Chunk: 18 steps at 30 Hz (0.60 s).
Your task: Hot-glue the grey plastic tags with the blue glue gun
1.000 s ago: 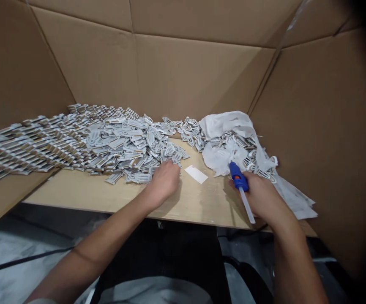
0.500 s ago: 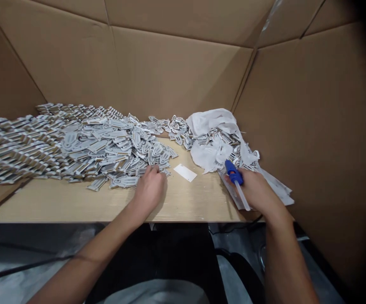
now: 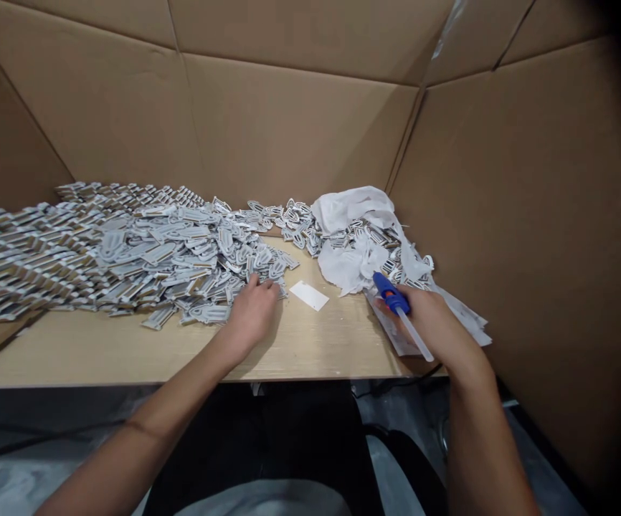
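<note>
In my right hand (image 3: 426,319) is a blue glue gun (image 3: 392,295), gripped by the handle. A translucent glue stick (image 3: 415,335) sticks out of its back end, and its nose points up and left toward crumpled white paper (image 3: 353,261). My left hand (image 3: 252,309) is at the right front edge of a big pile of grey, flat, slotted pieces (image 3: 181,247). Its fingers are curled together against the pile; what they hold, if anything, is hidden. Between the hands a small white card (image 3: 309,294) lies flat on the wooden table (image 3: 310,344).
Stacked rows of similar pieces (image 3: 25,258) fill the left side. More loose pieces (image 3: 302,226) lie at the back and under the crumpled paper. Tall cardboard walls (image 3: 300,129) enclose the back and sides. White sheets (image 3: 464,315) lie under and beside my right hand.
The view has shifted slightly. My left hand's fingers have loosened a little at the pile's edge. The glue gun stays in my right hand, tilted slightly differently.
</note>
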{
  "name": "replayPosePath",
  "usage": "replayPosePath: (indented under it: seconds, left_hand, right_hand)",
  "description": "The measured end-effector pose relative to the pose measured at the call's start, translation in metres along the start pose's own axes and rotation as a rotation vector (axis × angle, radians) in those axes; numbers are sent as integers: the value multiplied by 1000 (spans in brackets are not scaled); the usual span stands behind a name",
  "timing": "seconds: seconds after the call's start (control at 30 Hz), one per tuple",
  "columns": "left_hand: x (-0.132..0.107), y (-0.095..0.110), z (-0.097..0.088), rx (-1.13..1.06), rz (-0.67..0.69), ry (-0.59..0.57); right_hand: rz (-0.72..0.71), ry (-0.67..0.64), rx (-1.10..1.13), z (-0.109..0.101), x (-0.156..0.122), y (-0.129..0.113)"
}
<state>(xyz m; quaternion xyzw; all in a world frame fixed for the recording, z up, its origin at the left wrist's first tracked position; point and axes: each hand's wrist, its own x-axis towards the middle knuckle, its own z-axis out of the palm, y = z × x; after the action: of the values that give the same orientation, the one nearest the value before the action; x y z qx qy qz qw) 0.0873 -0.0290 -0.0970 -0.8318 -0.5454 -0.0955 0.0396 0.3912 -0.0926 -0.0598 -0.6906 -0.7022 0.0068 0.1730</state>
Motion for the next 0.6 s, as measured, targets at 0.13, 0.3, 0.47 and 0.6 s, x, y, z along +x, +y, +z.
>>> replayPosePath:
  seconds: [0.13,0.3,0.47,0.6]
  left_hand:
    - [6,4,-6,102,14,-57]
    - [46,16,-14,133,86,2]
    - [100,15,-1,124,122,-114]
    - [114,10,16,129,95,-129]
  right_hand:
    - [-23,34,-18,0,0,6]
    - [-5,66,-24,-1,-1,11]
    - [48,69,-37,-5,-3,16]
    - [139,119,-67,-8,-3,22]
